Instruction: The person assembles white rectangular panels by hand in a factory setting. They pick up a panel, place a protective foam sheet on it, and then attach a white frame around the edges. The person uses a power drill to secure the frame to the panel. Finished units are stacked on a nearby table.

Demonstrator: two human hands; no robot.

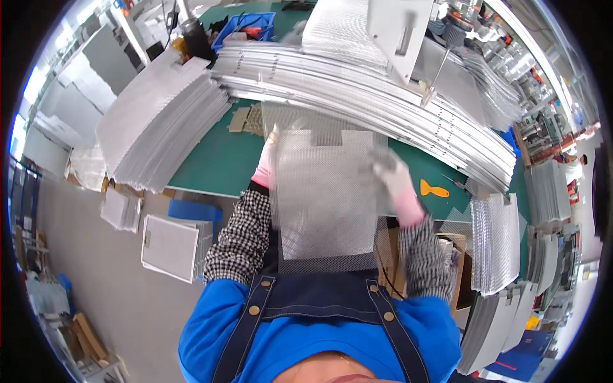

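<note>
A grey, fine-mesh sheet [329,198] with a notch in its far edge stands in front of my body, over the near edge of the green table [204,159]. Its lower border shows a coarser mesh. My left hand [267,159], in a white and pink glove, grips the sheet's left edge with the thumb on the near face; the other fingers are hidden behind it. At the right edge is my gloved right hand [397,185], its fingers smeared by motion, so whether they touch the sheet is unclear. More mesh [294,116] lies behind on the table.
Long metal strips [357,96] are stacked across the table's back. A tall pile of sheets [159,121] stands left, another mesh stack [495,242] right. A yellow scraper [434,189] lies right of my right hand. A blue bin [255,27] sits at the far left.
</note>
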